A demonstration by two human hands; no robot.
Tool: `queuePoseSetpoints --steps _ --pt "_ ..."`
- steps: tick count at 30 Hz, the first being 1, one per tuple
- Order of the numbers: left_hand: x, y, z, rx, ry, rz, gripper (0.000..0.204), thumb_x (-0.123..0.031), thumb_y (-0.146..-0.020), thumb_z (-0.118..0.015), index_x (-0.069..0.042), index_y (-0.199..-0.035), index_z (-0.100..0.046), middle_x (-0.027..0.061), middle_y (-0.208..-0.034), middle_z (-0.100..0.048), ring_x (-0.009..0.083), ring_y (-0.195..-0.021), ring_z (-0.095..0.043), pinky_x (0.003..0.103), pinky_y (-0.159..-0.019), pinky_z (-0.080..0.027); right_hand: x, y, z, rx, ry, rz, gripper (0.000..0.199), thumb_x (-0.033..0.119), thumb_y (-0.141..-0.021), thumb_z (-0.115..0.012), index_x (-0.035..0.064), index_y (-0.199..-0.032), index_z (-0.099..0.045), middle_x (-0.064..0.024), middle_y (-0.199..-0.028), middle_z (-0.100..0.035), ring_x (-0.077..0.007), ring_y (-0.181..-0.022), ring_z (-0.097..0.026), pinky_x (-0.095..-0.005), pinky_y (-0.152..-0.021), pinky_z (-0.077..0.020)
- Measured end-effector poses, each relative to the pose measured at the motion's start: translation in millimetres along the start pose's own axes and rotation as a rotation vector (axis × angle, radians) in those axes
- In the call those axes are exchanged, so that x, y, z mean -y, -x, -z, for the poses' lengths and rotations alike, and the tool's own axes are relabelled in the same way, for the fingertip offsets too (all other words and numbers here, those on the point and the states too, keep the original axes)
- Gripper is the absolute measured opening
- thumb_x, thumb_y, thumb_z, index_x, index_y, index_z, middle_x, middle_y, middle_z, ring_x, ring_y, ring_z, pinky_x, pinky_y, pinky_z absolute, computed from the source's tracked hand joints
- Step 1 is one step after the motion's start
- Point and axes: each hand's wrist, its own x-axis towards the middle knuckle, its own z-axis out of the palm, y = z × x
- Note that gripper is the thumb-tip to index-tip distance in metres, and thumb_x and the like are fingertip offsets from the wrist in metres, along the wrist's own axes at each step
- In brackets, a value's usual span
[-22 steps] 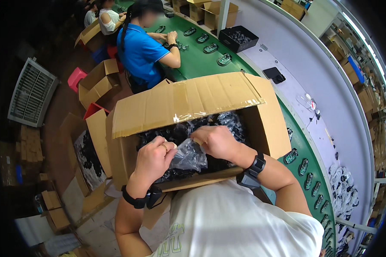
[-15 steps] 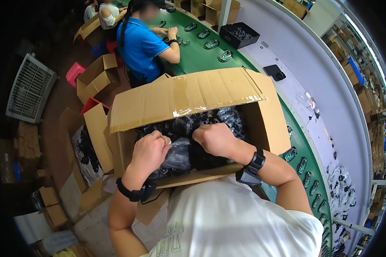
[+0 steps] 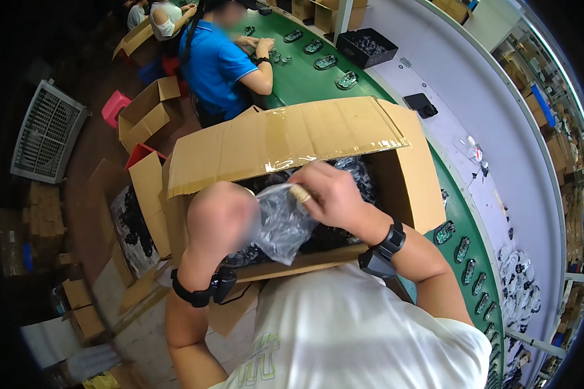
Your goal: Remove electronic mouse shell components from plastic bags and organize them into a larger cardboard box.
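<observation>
A clear plastic bag point(image 3: 282, 227) hangs stretched between my two hands, over an open cardboard box point(image 3: 285, 146). My left hand point(image 3: 222, 217) looks blurred, but it appears closed on the bag's left side. At the bag's upper right edge, my right hand point(image 3: 331, 194) pinches the film, its thumb wrapped in a tan band. Small black parts in clear plastic point(image 3: 357, 178) fill the box below. My hands hide much of the box's contents. Both wrists carry black bands.
Green conveyor belt point(image 3: 363, 91) curves past the box on the right, carrying several circuit-board assemblies point(image 3: 347, 80). A black bin point(image 3: 366, 48) stands beside it. A co-worker in a blue shirt point(image 3: 217, 68) works ahead. More cardboard boxes point(image 3: 150, 113) sit at left.
Both hands have risen slightly with the plastic bag, drawing it up and spreading it between them. The right hand has turned, showing its wrapped thumb.
</observation>
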Motion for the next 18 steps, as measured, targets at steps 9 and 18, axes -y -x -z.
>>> queuePoseSetpoints --steps 9,18 --pt "-2 -3 -38 -0.007 0.195 -0.02 0.015 0.002 -0.076 -0.075 -0.002 -0.087 -0.066 0.0099 -0.075 -0.061 0.0222 -0.055 -0.058 0.032 -0.054 -0.047 12 18 -30 0.059 -0.931 -0.247 0.011 0.005 -0.099 -0.051 0.0016 -0.106 -0.043 -0.0212 -0.127 -0.059 -0.0227 -0.113 -0.059 -0.0357 -0.094 -0.047" --pt "45 15 -42 0.563 0.213 0.202 0.023 -0.015 -0.079 -0.079 -0.001 -0.096 -0.072 0.0161 -0.095 -0.073 0.0313 -0.076 -0.07 0.036 -0.071 -0.056 -10 27 6 0.248 -0.455 -0.516 0.009 0.011 -0.088 -0.06 0.002 -0.091 -0.062 -0.0152 -0.077 -0.066 -0.035 -0.073 -0.065 -0.0404 -0.07 -0.0513"
